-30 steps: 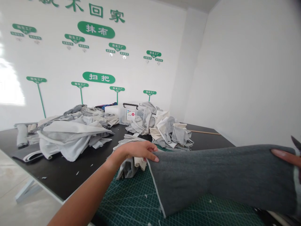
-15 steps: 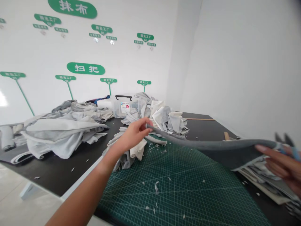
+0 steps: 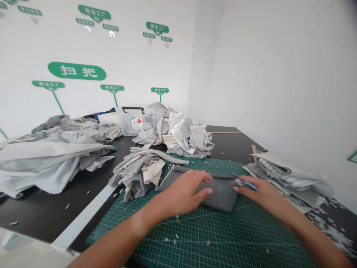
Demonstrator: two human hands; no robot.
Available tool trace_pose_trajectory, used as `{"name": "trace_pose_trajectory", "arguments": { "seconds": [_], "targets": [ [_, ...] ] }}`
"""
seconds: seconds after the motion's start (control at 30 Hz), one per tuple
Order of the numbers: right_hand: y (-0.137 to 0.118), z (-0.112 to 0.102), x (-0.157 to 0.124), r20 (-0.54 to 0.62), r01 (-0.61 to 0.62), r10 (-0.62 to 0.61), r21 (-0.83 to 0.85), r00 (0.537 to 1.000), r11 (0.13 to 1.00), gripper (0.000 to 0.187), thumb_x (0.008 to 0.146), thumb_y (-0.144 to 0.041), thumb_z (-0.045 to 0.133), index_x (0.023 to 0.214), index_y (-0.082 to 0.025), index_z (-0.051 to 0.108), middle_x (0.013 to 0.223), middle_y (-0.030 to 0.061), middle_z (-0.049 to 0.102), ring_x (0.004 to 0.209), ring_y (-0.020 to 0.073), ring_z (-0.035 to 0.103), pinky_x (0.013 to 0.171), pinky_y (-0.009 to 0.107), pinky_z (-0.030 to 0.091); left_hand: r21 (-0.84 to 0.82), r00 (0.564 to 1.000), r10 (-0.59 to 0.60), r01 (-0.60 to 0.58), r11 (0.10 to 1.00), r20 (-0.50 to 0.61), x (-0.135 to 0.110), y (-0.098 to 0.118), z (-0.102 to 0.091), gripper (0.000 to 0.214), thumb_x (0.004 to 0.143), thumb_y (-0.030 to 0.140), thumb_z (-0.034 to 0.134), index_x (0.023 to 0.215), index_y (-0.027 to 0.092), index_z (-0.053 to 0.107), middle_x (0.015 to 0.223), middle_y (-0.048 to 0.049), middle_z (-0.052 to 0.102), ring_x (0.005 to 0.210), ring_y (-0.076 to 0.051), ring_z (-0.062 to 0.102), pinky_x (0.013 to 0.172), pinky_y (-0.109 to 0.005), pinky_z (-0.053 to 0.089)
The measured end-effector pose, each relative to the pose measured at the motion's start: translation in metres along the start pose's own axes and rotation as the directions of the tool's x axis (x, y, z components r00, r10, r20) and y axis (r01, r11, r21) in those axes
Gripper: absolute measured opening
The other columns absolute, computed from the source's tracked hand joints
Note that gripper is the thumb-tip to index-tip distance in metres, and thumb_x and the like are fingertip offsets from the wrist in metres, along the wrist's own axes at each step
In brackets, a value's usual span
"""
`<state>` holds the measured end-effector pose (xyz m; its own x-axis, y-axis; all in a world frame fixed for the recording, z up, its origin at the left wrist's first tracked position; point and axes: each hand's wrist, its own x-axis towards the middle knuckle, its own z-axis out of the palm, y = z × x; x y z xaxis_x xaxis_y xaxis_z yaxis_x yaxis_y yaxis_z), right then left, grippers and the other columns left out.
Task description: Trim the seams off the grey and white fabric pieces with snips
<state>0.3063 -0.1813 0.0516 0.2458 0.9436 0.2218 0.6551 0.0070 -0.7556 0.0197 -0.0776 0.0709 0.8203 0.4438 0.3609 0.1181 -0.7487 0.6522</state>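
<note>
Head view: a folded grey cloth (image 3: 220, 191) is seen lying on the far half of the green cutting mat (image 3: 223, 242), roughly midway between the mat's left and right edges. The left hand (image 3: 185, 191) is laid flat on the cloth's left part, palm down, with the fingers stretched out and slightly spread; nothing is gripped by it. The right hand (image 3: 260, 191) is placed at the cloth's right end, which is touched by an extended fingertip. Scissors (image 3: 245, 181) with blue handles are held in this hand, their blades pointed across the cloth towards the left hand; how the remaining fingers are closed round the handles cannot be told.

Small pale scraps (image 3: 174, 238) are scattered over the mat's near part. At the mat's far-left corner a small pile of grey and beige pieces (image 3: 138, 173) is found, partly overlapping the mat. Just beyond the mat's far edge a heap of light fabric (image 3: 184, 136) is piled, and a clear plastic box (image 3: 134, 120) with a black handle is set behind it. Off the mat's right edge a flat stack of pale cut pieces (image 3: 287, 171) is kept. Well to the left of the mat a large heap of grey fabric (image 3: 47, 160) is spread on the black table (image 3: 55, 208).
</note>
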Motion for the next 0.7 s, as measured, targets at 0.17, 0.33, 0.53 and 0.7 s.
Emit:
{"name": "trace_pose_trajectory", "arguments": {
  "seconds": [0.17,0.33,0.53,0.7],
  "targets": [
    [-0.018,0.037,0.013,0.222,0.075,-0.097,0.107,0.97,0.991,0.031,0.091,-0.05,0.064,0.081,-0.021,0.067,0.078,0.001,0.062,0.076,0.0205,0.054,0.065,0.027,0.04,-0.447,0.999,-0.052,0.05,0.893,0.007,0.025,-0.016,0.051,0.032,0.096,0.046,0.055,0.114,0.02,0.063,0.105,-0.007,0.066,0.094,-0.021,0.06,0.085,-0.031,0.044],
    [-0.008,0.058,0.005,0.222,0.073,-0.106,0.151,0.969,0.986,0.032,0.094,-0.051,0.062,0.088,-0.02,0.07,0.084,0.0015,0.064,0.081,0.0214,0.056,0.07,0.028,0.041,-0.746,0.976,-0.218,0.136,0.652,-0.013,0.023,-0.05,0.077,0.032,0.086,0.048,0.069,0.095,0.017,0.062,0.077,-0.0004,0.059,0.074,-0.015,0.056,0.073,-0.027,0.043],
    [0.004,0.063,0.004,0.19,0.05,-0.084,0.173,0.978,0.984,0.035,0.094,-0.052,0.061,0.087,-0.019,0.071,0.087,0.0021,0.065,0.085,0.0224,0.057,0.074,0.029,0.041,-0.839,0.956,-0.286,0.211,0.501,0.069,0.018,-0.055,0.076,0.039,0.074,0.045,0.082,0.096,0.017,0.067,0.09,-0.0026,0.066,0.084,-0.016,0.059,0.079,-0.027,0.041],
    [0.01,0.067,0.005,0.17,0.028,-0.066,0.216,0.983,0.976,0.036,0.095,-0.052,0.06,0.086,-0.018,0.068,0.083,0.0004,0.06,0.078,0.0185,0.052,0.069,0.027,0.038,-0.842,0.934,-0.32,0.297,0.45,0.158,0.02,-0.062,0.073,0.037,0.077,0.047,0.079,0.092,0.015,0.068,0.084,-0.0024,0.063,0.079,-0.015,0.057,0.074,-0.026,0.04]
  ]
}}
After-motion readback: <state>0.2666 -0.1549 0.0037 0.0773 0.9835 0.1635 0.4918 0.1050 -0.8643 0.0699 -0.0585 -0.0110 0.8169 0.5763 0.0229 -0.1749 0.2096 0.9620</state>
